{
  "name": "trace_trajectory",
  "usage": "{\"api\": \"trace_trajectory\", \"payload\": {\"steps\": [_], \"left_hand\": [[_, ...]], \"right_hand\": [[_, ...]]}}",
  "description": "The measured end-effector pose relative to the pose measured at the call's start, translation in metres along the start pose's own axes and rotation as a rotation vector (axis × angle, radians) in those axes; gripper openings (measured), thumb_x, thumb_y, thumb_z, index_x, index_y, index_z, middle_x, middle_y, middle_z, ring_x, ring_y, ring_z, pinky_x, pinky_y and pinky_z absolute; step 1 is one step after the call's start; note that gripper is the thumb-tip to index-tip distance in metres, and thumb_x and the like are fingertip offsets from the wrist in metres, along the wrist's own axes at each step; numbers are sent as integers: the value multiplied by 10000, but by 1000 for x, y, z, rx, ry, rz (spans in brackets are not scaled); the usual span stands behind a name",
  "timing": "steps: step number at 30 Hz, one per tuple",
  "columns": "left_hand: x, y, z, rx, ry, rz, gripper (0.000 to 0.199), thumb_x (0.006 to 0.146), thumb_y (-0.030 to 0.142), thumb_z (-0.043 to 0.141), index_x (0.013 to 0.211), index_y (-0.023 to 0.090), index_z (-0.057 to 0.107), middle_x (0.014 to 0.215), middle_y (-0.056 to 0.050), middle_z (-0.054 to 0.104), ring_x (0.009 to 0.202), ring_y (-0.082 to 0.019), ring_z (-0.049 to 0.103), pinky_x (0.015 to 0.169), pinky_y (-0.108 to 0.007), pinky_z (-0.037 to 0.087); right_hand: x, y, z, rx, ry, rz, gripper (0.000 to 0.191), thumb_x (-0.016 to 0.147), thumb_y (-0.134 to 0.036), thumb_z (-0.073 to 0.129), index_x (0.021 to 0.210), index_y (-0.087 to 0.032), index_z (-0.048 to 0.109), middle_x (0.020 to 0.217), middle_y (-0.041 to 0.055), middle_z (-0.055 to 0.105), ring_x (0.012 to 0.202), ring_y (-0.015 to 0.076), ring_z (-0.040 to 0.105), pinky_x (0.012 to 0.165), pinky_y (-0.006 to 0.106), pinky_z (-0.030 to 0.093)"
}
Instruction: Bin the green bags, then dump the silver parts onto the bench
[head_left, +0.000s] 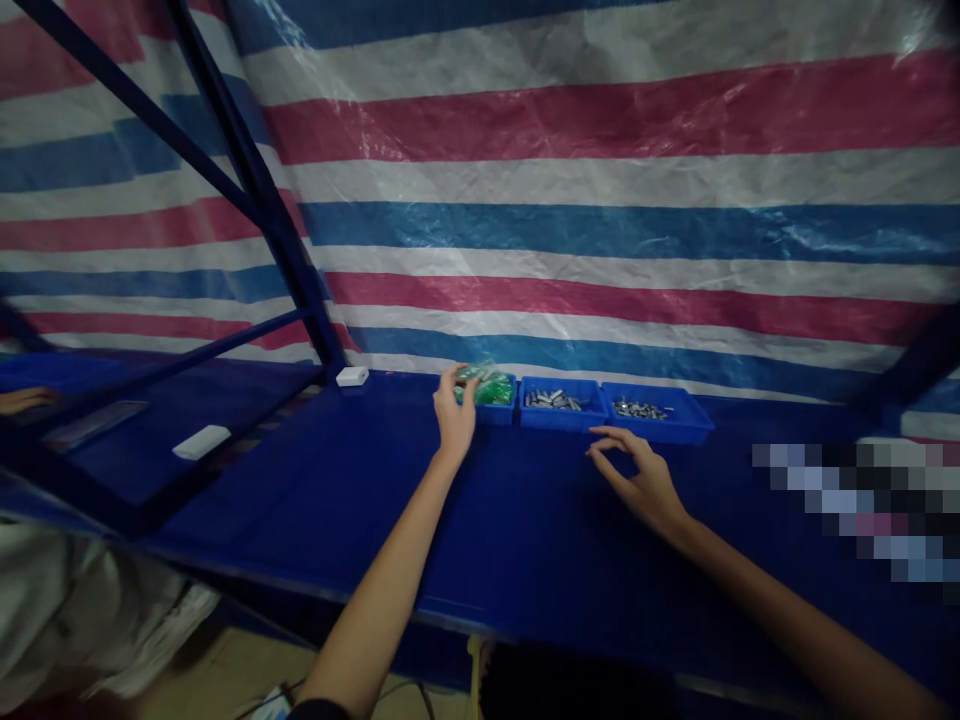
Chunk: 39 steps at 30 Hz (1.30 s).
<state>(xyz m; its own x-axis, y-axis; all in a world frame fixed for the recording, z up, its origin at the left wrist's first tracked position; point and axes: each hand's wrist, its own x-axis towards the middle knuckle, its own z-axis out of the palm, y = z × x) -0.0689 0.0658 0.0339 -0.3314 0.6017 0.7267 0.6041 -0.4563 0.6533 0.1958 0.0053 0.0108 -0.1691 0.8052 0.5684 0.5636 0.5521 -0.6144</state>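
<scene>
My left hand (455, 415) reaches over the left blue bin (496, 415). Its thumb and fingers are around part of a crinkled green plastic bag (495, 388) lying in that bin. Short silvery metal pieces (553, 400) fill the bottom of the middle blue bin (566, 420). Smaller shiny metal parts (641, 410) lie in the right blue bin (686, 428). In front of these two bins, my right hand (641, 485) hovers above the table, thumb and forefinger curved with a small gap between their tips. Nothing shows in it.
The blue table (337, 500) backs onto a striped plastic sheet (600, 180). A blue metal frame (277, 230) rises at left, near a small white box (352, 376). Beyond it are another white object (201, 442) and another person's hand (26, 400). A blurred-out patch covers the right side.
</scene>
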Motion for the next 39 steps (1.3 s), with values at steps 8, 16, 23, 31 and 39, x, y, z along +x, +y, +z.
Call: {"api": "trace_trajectory", "payload": {"steps": [8,16,23,31,39], "left_hand": [[14,-30,-22,298,-6,-57,272,880,226,390,1097,244,553,1016,-48,638,960,-222,529,877,-383,352],[14,-44,-24,398,-82,-74,193,841,201,433,967,242,574,1003,-35,631,952,-225,527,857,-380,355],[11,-41,-25,480,-119,-73,151,812,308,507,921,257,598,966,-35,611,959,-238,516,873,-410,359],[11,-44,-26,545,-82,-83,300,841,358,459,1098,275,590,1142,-82,518,1072,-263,471,918,-434,357],[13,-44,-30,497,31,-111,340,812,373,514,1129,259,568,1114,-84,546,1067,-256,497,906,-413,371]], "right_hand": [[0,0,-1,-34,-85,-31,298,854,-379,479,1116,-246,532,836,14,690,932,214,599,883,389,395],[-1,2,0,-42,-131,-53,277,867,-368,464,1108,-253,535,838,11,687,945,208,591,887,386,399],[-2,3,2,-42,-159,-89,264,872,-359,461,1103,-258,538,818,10,683,938,205,591,866,378,412],[-4,0,4,-38,-217,-118,243,879,-324,456,1101,-268,538,798,3,675,904,185,595,862,376,421],[-3,-1,2,-61,-209,-155,229,868,-308,467,1069,-267,568,790,7,680,875,181,614,821,362,454]]}}
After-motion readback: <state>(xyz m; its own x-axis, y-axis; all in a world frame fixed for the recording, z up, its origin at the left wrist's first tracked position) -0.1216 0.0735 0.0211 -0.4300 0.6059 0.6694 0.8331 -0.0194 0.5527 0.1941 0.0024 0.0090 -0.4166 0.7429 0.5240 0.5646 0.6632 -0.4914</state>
